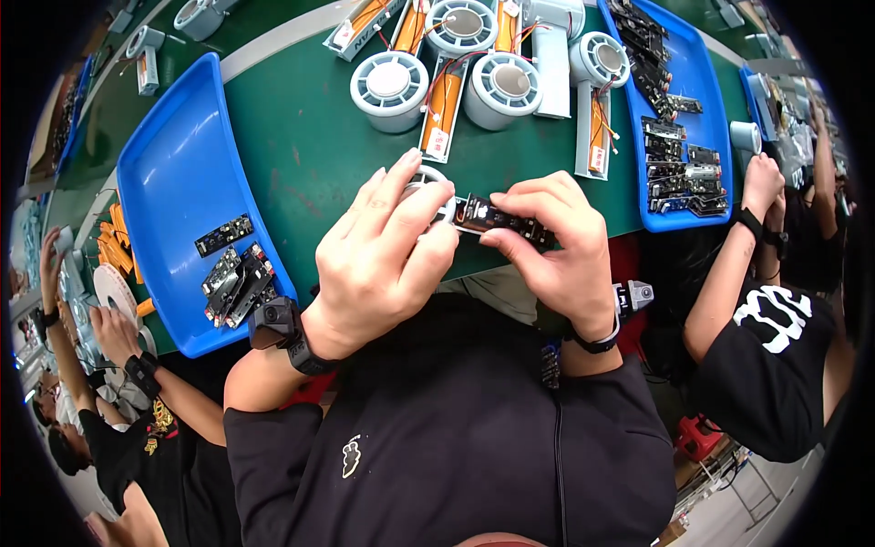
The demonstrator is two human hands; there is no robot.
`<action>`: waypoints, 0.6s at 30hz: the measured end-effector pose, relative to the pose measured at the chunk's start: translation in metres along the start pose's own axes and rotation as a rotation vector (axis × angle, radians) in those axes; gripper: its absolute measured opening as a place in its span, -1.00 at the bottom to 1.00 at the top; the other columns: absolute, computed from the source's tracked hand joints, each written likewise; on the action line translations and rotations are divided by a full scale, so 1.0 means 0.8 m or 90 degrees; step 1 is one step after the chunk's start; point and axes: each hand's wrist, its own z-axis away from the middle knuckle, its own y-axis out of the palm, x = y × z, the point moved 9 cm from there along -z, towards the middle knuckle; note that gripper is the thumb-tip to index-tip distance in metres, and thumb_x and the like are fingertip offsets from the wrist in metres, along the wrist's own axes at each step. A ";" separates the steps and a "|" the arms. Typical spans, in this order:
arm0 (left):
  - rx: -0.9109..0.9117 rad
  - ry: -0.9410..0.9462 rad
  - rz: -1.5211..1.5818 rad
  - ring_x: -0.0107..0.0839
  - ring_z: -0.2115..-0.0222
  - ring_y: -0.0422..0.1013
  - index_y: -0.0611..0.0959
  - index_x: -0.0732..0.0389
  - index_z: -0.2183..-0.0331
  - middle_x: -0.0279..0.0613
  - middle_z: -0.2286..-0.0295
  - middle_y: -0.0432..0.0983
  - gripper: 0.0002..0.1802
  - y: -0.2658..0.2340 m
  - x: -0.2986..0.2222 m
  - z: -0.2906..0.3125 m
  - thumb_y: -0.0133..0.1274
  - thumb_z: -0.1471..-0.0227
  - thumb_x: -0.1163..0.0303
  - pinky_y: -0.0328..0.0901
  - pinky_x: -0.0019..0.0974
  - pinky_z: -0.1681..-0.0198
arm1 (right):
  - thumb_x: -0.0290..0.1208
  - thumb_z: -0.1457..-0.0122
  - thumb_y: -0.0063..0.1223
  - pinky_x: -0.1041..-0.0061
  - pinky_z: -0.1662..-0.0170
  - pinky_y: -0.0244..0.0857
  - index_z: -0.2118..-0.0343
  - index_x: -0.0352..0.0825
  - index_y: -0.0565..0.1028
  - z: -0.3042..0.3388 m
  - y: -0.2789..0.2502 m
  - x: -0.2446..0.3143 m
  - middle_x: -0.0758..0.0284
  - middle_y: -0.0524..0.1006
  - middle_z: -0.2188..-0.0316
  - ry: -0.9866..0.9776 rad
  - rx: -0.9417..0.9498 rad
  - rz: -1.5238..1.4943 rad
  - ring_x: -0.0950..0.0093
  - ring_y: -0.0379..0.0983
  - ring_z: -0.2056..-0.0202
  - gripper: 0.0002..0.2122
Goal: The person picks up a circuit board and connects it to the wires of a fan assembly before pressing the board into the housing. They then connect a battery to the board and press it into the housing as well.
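My left hand point(378, 255) is closed around the round head of a pale grey handheld fan housing point(436, 173), mostly hidden under the fingers. My right hand point(565, 232) pinches a narrow black circuit board point(488, 216) between thumb and fingers. The board lies along the fan's handle, beside the fan head. Whether it sits inside the handle or only rests on it, I cannot tell. Just beyond my hands stand more grey fan heads point(389, 82), with open handles that show an orange battery point(444, 96) and thin red wires.
A blue tray point(178, 155) on the left holds several black circuit boards point(239, 283). Another blue tray point(715, 91) on the right carries many more boards point(684, 173). The green tabletop point(301, 146) runs between them. Co-workers' hands point(114, 333) point(762, 182) are busy at both sides.
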 end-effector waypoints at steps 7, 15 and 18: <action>0.047 0.037 0.009 0.14 0.06 0.57 0.75 0.23 0.42 -0.04 0.17 0.63 -0.79 0.001 -0.006 -0.004 0.39 0.25 0.54 0.56 0.03 0.11 | -0.51 0.12 0.48 0.41 0.18 0.39 0.22 -0.33 0.65 -0.002 0.006 0.013 0.32 0.61 0.28 -0.058 0.009 0.078 0.31 0.45 0.24 -0.66; 0.132 0.051 -0.088 0.10 0.01 0.55 0.71 0.25 0.47 -0.11 0.05 0.63 -0.88 0.007 -0.022 -0.017 0.29 0.16 0.45 0.53 0.11 0.06 | -0.56 0.01 0.39 0.39 0.03 0.43 0.10 -0.35 0.65 -0.001 0.004 -0.019 0.23 0.65 0.12 -0.053 0.101 -0.046 0.25 0.52 0.09 -0.66; 0.163 0.044 -0.106 0.10 0.01 0.54 0.71 0.24 0.47 -0.10 0.04 0.64 -0.89 0.012 -0.022 -0.020 0.29 0.16 0.46 0.53 0.08 0.06 | -0.63 -0.07 0.31 0.38 -0.06 0.44 0.05 -0.37 0.65 -0.002 0.013 -0.032 0.16 0.65 0.04 -0.011 0.159 -0.230 0.22 0.56 -0.01 -0.67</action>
